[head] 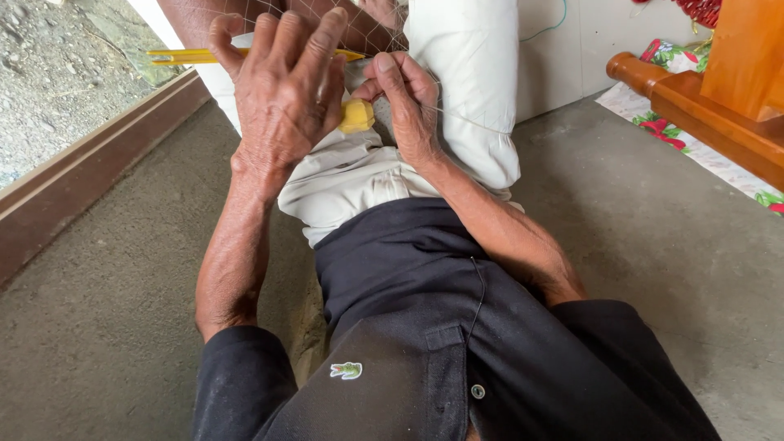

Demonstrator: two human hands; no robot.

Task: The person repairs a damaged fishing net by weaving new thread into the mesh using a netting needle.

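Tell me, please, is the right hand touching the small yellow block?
Touching: in the head view the right hand has its thumb pressed against the yellow block, with no gap showing.
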